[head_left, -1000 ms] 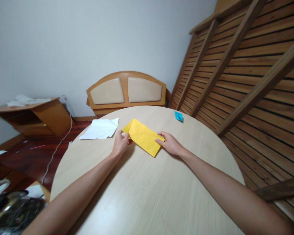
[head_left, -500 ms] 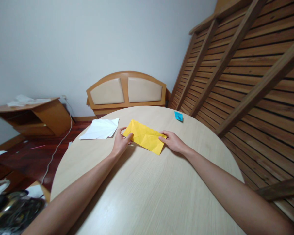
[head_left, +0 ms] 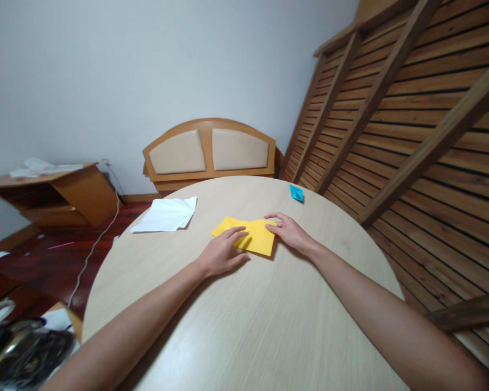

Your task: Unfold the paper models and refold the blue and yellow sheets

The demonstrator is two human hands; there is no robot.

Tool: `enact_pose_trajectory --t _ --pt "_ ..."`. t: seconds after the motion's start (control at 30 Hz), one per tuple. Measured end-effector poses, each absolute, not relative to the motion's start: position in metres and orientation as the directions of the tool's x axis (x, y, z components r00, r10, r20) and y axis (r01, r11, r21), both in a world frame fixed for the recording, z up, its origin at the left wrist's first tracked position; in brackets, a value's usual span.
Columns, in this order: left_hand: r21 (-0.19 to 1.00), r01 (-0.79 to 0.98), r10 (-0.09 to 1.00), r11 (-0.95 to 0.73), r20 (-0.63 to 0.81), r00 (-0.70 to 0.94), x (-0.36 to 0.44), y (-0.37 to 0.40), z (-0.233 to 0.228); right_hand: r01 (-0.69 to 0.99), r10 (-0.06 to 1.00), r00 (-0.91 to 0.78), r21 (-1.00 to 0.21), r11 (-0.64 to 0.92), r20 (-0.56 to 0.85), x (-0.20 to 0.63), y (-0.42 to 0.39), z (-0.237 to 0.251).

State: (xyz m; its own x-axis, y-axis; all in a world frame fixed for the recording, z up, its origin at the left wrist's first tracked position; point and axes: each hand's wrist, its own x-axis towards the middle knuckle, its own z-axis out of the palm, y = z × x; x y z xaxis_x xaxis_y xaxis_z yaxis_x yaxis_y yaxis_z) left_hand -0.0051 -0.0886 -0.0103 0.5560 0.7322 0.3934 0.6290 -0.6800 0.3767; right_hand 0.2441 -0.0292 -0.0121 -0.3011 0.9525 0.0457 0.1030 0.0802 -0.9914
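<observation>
Pressing flat, two open hands, left hand (head_left: 222, 254), right hand (head_left: 290, 232), one yellow paper (head_left: 257, 239)

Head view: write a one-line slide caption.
Left hand and right hand press folded yellow paper flat on a round table.

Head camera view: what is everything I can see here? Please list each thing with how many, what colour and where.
yellow paper: one, yellow, folded, flat on the table's middle, under both hands
white paper: one, white, creased, at the table's far left edge
blue paper piece: one small, blue, folded, at the table's far right
round table: one, pale wood
headboard: one, orange wood with beige panels, against the wall behind the table
slatted frame: one, brown wood, leaning at the right
side cabinet: one, orange wood, far left, white things on top
cable: one, white, on the floor
left hand: one, flat on the yellow paper's left part
right hand: one, fingers on the paper's right edge
</observation>
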Motion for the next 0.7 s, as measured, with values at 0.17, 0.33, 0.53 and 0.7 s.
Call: enact_pose_trajectory --t 0.17,0.33,0.53,0.7 --pt "0.345 0.675 0.758 -0.652 0.327 0.565 -0.005 -0.085 -0.016 0.187 0.935 -0.352 -0.977 0.105 0.033 0.245 -0.027 -0.007" --pt "0.324 0.699 0.769 -0.637 0.316 0.555 -0.01 -0.081 -0.015 0.326 0.876 -0.456 -0.886 0.329 0.157 0.253 -0.026 -0.009" --pt "0.284 0.705 0.756 -0.65 0.333 0.563 -0.01 -0.082 -0.015 0.486 0.735 -0.618 -0.599 0.636 0.279 0.26 -0.037 -0.006" --pt "0.252 0.656 0.701 -0.711 0.329 0.633 -0.009 -0.082 -0.014 0.46 0.606 -0.755 -0.454 0.763 0.253 0.257 -0.042 -0.004"
